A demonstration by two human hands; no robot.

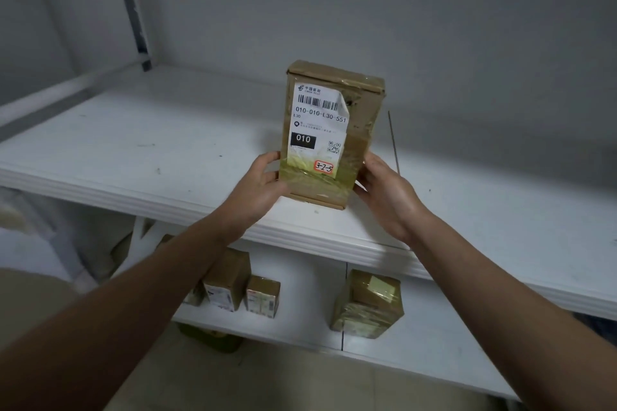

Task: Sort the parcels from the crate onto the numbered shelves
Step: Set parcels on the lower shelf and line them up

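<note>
Parcel (329, 130) between left hand (258, 188), right hand (389, 198)

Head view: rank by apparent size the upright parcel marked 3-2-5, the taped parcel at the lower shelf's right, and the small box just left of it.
1. parcel marked 3-2-5: looks largest, but it is nearer the camera, so its true size is unsure.
2. taped parcel.
3. small box: clearly smallest.
</note>
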